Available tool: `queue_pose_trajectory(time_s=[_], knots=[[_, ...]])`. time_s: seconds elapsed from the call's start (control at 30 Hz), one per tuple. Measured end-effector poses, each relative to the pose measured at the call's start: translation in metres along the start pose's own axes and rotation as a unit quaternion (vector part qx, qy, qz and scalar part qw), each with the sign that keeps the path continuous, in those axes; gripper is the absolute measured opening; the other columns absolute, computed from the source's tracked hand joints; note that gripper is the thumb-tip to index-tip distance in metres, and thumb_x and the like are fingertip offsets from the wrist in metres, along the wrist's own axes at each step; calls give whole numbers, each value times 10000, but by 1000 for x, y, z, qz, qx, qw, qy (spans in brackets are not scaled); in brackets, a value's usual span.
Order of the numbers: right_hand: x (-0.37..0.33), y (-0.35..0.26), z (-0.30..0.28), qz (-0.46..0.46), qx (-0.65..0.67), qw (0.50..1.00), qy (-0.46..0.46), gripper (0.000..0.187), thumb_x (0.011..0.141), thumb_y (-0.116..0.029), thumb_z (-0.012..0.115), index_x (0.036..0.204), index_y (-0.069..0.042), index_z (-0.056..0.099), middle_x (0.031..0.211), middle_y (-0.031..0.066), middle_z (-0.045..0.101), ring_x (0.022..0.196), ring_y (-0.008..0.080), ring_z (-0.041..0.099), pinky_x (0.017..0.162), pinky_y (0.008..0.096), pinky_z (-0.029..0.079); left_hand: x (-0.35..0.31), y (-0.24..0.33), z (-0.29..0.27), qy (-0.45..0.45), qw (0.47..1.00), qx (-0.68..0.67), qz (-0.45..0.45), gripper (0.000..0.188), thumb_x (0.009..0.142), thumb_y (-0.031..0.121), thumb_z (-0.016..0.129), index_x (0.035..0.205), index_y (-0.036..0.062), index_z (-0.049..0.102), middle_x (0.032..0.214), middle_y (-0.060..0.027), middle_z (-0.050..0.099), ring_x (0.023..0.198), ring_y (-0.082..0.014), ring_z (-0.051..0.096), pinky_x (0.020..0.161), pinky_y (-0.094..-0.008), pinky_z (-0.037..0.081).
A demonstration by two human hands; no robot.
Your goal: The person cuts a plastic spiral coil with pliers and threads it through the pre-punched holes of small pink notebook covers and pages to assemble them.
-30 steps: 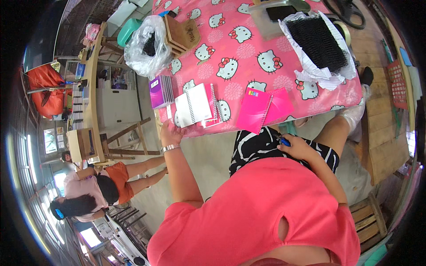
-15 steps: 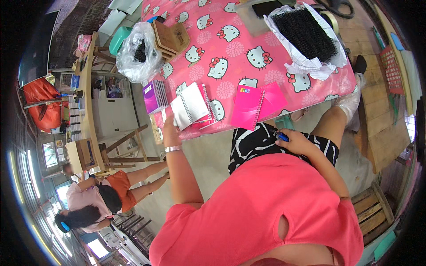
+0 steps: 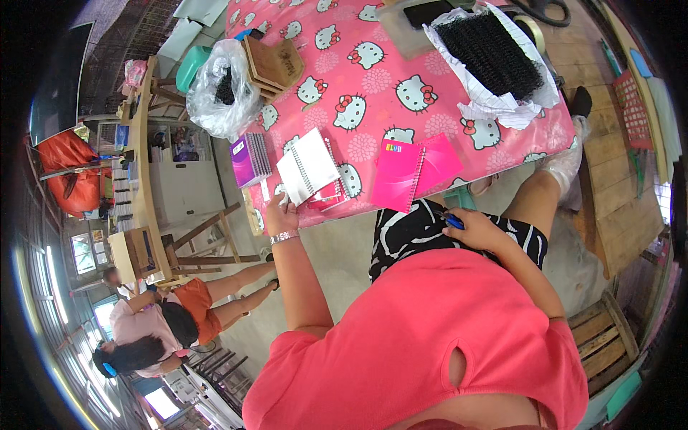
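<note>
An open spiral notebook (image 3: pixel 321 161) with white pages lies near the table's front edge, over a pink-red notebook (image 3: pixel 334 195). My left hand (image 3: pixel 281 215) is at its lower left corner, thumb and fingers closed at the page edge. Low by my lap, my right hand (image 3: pixel 473 228) grips a small blue-handled tool (image 3: pixel 454 221); its dark tip shows, but its kind is unclear. Two bright pink spiral notebooks (image 3: pixel 395 172) overlap to the right of the open one. A stack of purple spiral notebooks (image 3: pixel 247 159) stands on the left.
The table has a pink patterned cover (image 3: pixel 373 93). On it are a clear plastic bag (image 3: pixel 215 100), a wooden holder (image 3: pixel 276 63) and black curly hair bundles (image 3: pixel 491 57) on white paper. Another person (image 3: pixel 158 322) stands at the left. A wooden bench (image 3: pixel 605 337) is at lower right.
My left hand has shifted slightly right and down along the notebook's lower left corner, and the open notebook's pages have moved a little. My right hand stays in place with the blue-handled tool.
</note>
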State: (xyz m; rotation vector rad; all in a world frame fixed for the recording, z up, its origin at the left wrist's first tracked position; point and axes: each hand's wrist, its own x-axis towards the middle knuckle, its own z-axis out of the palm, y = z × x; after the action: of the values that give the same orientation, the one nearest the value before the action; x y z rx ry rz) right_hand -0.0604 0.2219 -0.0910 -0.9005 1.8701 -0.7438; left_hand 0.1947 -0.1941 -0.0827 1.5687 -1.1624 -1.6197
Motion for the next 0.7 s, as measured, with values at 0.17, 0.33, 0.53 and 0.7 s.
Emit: queue_pose_trajectory(time_s=[0.17, 0.33, 0.53, 0.7], knots=[[-1, 3, 0, 7, -1, 1000, 9, 553, 834, -402, 676, 1230, -27, 587, 1079, 250, 644, 984, 412, 627, 873, 442, 492, 0, -4, 28, 72, 927, 361, 71, 522, 754, 248, 780, 1198, 35, 609, 1058, -150, 586, 994, -282, 533, 847, -380, 468], [-4, 7, 1, -14, -13, 1000, 21, 555, 830, -402, 682, 1222, -20, 588, 1080, 256, 637, 992, 416, 620, 875, 447, 490, 1, -17, 0, 166, 805, 540, 179, 648, 671, 269, 862, 1216, 36, 599, 1098, -206, 608, 1116, -358, 529, 958, -454, 435], [-1, 4, 4, -2, -16, 1000, 7, 552, 824, -395, 688, 1221, -23, 591, 1089, 254, 634, 987, 416, 622, 881, 450, 490, 11, -3, -27, 106, 870, 446, 181, 542, 729, 149, 805, 1169, -70, 576, 986, -170, 637, 942, -313, 629, 823, -425, 510], [0, -9, -2, 19, -44, 999, 8, 558, 812, -386, 697, 1231, -33, 589, 1076, 248, 645, 970, 409, 630, 871, 454, 496, -48, 47, 16, -37, 972, 194, 125, 295, 874, 40, 644, 1154, -44, 605, 1044, -122, 653, 884, -144, 635, 751, -275, 514]])
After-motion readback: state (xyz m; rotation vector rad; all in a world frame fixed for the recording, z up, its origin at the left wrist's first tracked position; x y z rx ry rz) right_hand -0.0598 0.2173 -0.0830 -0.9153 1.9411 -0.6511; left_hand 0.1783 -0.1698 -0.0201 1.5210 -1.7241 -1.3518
